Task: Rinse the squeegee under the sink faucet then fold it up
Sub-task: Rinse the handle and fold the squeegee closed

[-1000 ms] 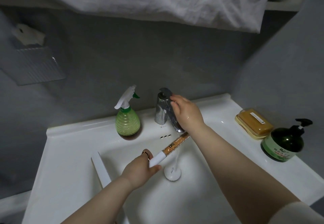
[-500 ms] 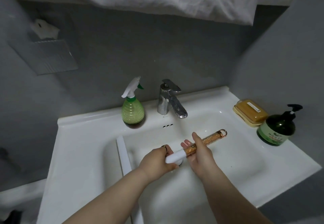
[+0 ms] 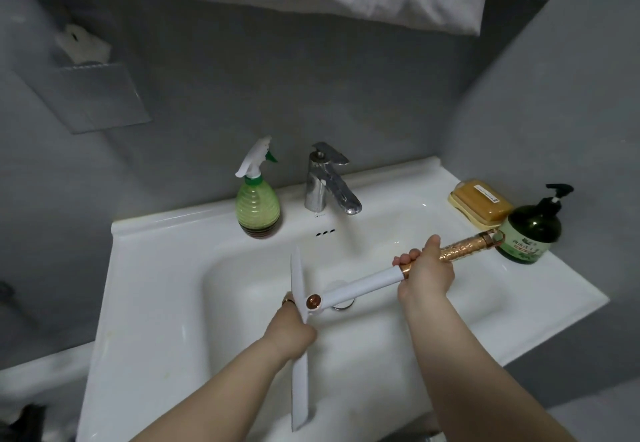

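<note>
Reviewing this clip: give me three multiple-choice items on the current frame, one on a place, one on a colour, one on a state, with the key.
1. Where does the spray bottle stand?
A. left of the faucet
B. in the basin
C. by the soap

2. What colour is the squeegee blade?
A. black
B. white
C. green

3. Is water running from the faucet?
A. yes, strongly
B. a thin stream
C. none visible

Key: 1 A, it stands on the sink ledge left of the faucet. 2 B, the blade held by the left hand is white. 3 C, no stream shows below the spout; the right hand grips the handle.
</note>
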`<state>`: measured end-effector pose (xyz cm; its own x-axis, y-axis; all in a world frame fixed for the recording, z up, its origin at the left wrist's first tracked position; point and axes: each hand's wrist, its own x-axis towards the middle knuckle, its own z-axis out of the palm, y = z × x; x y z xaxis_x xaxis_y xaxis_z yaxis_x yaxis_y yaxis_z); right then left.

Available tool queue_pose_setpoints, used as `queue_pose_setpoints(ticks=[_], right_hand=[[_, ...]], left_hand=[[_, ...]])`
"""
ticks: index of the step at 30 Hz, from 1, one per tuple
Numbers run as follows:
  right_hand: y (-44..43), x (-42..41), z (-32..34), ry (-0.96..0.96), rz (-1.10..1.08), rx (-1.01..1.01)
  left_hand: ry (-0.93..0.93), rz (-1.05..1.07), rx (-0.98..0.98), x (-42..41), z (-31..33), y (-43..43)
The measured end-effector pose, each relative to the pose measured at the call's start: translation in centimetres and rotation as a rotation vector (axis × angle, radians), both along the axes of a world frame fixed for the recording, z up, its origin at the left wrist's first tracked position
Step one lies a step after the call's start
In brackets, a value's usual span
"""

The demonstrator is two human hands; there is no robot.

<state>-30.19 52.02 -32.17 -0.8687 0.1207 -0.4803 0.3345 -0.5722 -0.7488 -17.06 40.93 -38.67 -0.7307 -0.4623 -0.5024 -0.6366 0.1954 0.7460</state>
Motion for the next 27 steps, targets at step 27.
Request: queue_pose_setpoints(ticks=[27], right_hand=[[-0.2,-3.0,0.6,0.121,0.975,0.116]], left_hand=[[0.251,-0.586,-0.106,1.4,2.8,-1.7]])
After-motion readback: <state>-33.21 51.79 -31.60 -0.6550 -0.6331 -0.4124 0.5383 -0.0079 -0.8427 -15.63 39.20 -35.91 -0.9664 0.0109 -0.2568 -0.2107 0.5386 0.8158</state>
